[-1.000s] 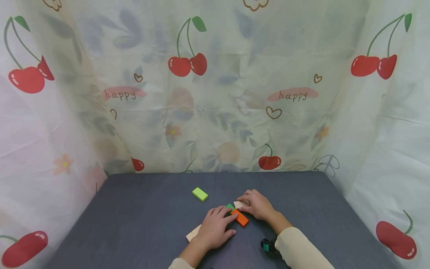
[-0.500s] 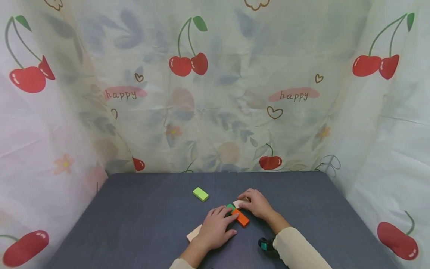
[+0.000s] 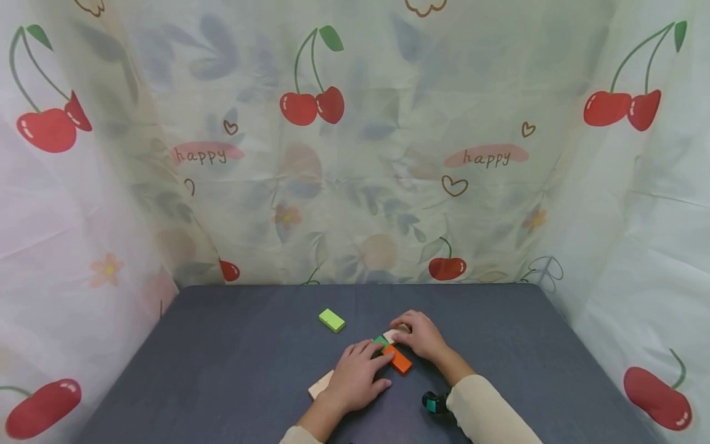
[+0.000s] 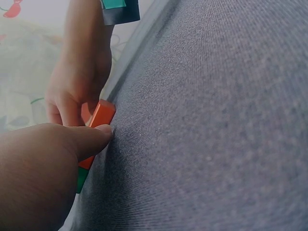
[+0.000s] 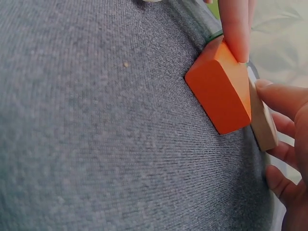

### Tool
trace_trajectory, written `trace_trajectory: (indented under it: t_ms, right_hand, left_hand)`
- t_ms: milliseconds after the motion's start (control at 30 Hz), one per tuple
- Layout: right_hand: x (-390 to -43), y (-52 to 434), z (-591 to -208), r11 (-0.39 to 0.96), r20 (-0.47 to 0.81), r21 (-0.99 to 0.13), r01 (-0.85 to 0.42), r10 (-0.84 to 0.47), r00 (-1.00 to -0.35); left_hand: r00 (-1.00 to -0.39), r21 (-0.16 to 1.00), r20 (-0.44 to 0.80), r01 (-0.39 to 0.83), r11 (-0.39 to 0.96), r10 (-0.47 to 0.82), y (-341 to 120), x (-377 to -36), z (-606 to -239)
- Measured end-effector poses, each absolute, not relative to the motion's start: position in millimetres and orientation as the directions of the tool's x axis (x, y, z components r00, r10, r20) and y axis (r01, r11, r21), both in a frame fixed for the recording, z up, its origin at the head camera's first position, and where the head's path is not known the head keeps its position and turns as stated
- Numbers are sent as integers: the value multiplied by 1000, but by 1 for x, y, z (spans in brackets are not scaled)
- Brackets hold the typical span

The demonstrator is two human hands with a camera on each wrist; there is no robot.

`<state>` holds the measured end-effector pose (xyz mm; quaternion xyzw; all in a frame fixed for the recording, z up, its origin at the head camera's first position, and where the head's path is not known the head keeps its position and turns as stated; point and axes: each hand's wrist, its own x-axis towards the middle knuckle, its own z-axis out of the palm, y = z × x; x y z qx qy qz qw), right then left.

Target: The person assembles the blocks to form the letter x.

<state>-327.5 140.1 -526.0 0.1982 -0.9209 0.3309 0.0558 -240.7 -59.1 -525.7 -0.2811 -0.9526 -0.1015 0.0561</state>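
An orange block [image 3: 400, 362] and a green block [image 3: 380, 341] lie end to end on the dark cloth. My left hand [image 3: 355, 377] rests over them, fingers extended; in the right wrist view one of its fingertips touches the top of the orange block [image 5: 226, 91]. At the far side of these two, my right hand [image 3: 423, 337] pinches a pale wooden block [image 3: 390, 335], its near end close against the green one. The pale block [image 5: 262, 122] stands alongside the orange one in the right wrist view, with fingers on its face.
A lime-green block [image 3: 331, 320] lies farther back on the table [image 3: 238, 351]. Another pale wooden block [image 3: 320, 385] is partly hidden by my left wrist. A black wrist device [image 3: 434, 402] sits by the right sleeve. Printed curtains [image 3: 355, 154] enclose the back and sides.
My right hand has shifted slightly left with the pale wooden block, closing toward the green block. The right forearm and wrist device moved left too. The left hand stays in place.
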Motion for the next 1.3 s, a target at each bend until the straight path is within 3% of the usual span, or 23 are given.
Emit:
trace_trajectory:
  t_ms: [1300]
  right_hand:
    - [-325,138,-526,650,274,-638,-413,-310,-911]
  left_hand:
    - [-828,163,174,558,814,533,-60,-245,-524]
